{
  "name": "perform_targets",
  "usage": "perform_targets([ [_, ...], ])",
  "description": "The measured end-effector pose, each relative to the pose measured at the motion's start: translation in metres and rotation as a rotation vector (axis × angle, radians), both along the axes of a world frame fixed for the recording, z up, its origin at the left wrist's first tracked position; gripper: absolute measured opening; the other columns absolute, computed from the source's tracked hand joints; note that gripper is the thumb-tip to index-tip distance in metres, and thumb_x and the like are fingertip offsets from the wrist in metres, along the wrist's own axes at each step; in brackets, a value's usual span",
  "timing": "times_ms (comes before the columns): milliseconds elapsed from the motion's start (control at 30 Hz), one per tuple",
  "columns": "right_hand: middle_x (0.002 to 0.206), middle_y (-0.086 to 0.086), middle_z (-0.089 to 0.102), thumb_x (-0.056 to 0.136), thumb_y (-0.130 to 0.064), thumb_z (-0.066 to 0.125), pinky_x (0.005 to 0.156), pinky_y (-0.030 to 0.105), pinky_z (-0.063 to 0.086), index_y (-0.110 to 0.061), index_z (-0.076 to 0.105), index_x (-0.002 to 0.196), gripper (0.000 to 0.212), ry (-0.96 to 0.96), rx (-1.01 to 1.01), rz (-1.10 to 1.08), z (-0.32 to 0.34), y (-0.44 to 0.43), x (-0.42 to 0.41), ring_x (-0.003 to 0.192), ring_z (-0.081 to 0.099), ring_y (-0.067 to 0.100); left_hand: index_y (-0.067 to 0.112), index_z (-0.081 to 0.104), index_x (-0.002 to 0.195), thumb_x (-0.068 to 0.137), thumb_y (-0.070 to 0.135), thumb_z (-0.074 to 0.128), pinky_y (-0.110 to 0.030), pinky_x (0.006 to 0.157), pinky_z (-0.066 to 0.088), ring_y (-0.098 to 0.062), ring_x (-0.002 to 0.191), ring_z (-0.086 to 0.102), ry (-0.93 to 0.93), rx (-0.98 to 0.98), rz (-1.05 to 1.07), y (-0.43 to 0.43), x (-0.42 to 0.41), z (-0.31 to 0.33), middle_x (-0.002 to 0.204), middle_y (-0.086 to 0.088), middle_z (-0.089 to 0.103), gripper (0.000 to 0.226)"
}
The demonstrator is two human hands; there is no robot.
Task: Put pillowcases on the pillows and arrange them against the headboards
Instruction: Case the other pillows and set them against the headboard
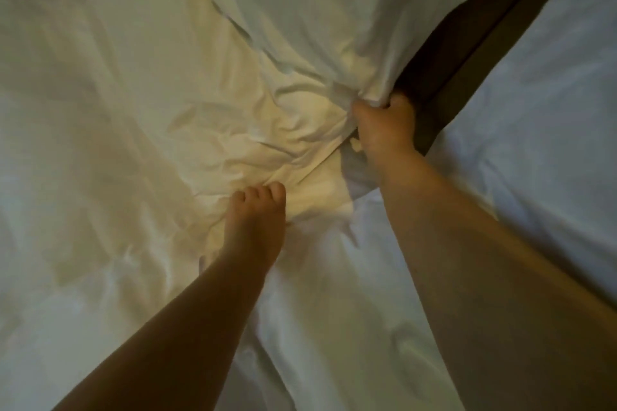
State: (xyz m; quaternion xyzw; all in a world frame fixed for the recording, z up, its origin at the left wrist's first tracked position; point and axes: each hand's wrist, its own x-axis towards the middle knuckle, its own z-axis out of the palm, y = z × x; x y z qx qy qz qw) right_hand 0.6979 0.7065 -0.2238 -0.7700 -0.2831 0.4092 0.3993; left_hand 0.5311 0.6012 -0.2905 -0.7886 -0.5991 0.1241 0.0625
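A white pillowcase (320, 27) with a pillow inside stretches from the top of the view down to the middle. My right hand (384, 130) grips its bunched open edge at centre right, fingers curled round the cloth. My left hand (257, 210) grips the crumpled edge of the same pillowcase lower down and to the left, with its knuckles showing. The cloth between the two hands is creased and lit yellowish. How much of the pillow is inside cannot be seen.
A rumpled white duvet (83, 143) covers the bed on the left and below. A dark gap (474, 37) runs diagonally at upper right. Beyond it lies the white bedding of a second bed (541, 117).
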Motion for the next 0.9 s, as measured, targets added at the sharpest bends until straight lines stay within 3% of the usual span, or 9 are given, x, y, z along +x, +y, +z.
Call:
perform_targets([
  [67,0.111,0.008,0.064,0.088,-0.022,0.062,0.077,0.030,0.044,-0.008,0.061,0.114,0.030,-0.052,0.008,-0.006,-0.002,-0.005,0.002,0.104,0.061,0.028,0.011,0.060,0.075,0.067,0.011,0.060,-0.030,0.054,0.040,-0.026,0.053,0.056,-0.003,0.015,0.006,-0.003,0.002,-0.003,0.059,-0.008,0.057,0.008],
  [200,0.119,0.011,0.061,0.092,-0.013,0.054,0.076,0.026,0.039,-0.005,0.055,0.119,0.028,-0.227,-0.024,0.014,-0.005,-0.023,-0.004,0.110,0.058,0.028,0.008,0.061,0.066,0.062,0.007,0.067,-0.027,0.053,0.042,-0.024,0.049,0.056,0.020,0.054,0.035,-0.001,0.003,-0.001,0.054,-0.007,0.057,0.008],
  [267,0.123,0.010,0.058,0.091,-0.008,0.051,0.076,0.022,0.038,-0.005,0.052,0.121,0.030,-0.269,-0.009,0.006,0.000,-0.028,-0.004,0.113,0.057,0.027,0.007,0.064,0.081,0.070,0.014,0.068,-0.029,0.062,0.045,-0.025,0.065,0.063,0.023,-0.050,0.074,-0.001,0.004,0.007,0.070,-0.008,0.065,0.014],
  [367,0.127,0.011,0.056,0.090,-0.003,0.048,0.080,0.022,0.039,-0.006,0.051,0.124,0.034,-0.287,0.018,-0.041,0.010,-0.038,0.003,0.115,0.055,0.028,0.011,0.055,0.108,0.092,0.019,0.051,-0.032,0.081,0.044,-0.025,0.097,0.061,-0.024,-0.241,0.148,-0.006,0.001,0.015,0.106,-0.007,0.064,0.018],
  [533,0.123,0.013,0.056,0.088,0.000,0.048,0.086,0.031,0.047,-0.007,0.050,0.119,0.031,-0.322,0.002,-0.026,0.032,-0.043,0.005,0.110,0.057,0.031,0.014,0.052,0.108,0.097,0.019,0.045,-0.028,0.077,0.043,-0.021,0.093,0.061,-0.204,-0.227,0.282,-0.011,-0.019,0.036,0.101,-0.003,0.061,0.014],
  [633,0.126,0.014,0.054,0.089,-0.001,0.051,0.093,0.040,0.049,-0.009,0.049,0.122,0.034,-0.348,-0.070,0.035,0.041,-0.048,0.000,0.114,0.055,0.035,0.016,0.052,0.105,0.096,0.018,0.045,-0.027,0.077,0.043,-0.018,0.092,0.062,-0.190,-0.236,0.246,-0.011,-0.021,0.047,0.099,-0.001,0.061,0.012],
  [767,0.131,0.015,0.051,0.093,-0.004,0.050,0.092,0.037,0.046,-0.010,0.045,0.131,0.038,-0.449,-0.194,0.170,0.052,-0.062,0.003,0.119,0.052,0.034,0.017,0.058,0.101,0.094,0.013,0.048,-0.023,0.069,0.040,-0.014,0.086,0.065,-0.102,-0.269,0.218,-0.019,-0.013,0.059,0.093,0.003,0.064,0.013],
  [900,0.131,0.012,0.053,0.093,-0.010,0.053,0.091,0.037,0.046,-0.012,0.047,0.132,0.039,-0.365,-0.163,0.135,0.066,-0.058,-0.001,0.116,0.054,0.034,0.021,0.059,0.102,0.095,0.020,0.048,-0.024,0.073,0.041,-0.012,0.089,0.064,-0.145,-0.273,0.286,-0.026,-0.001,0.071,0.096,0.005,0.064,0.014],
])
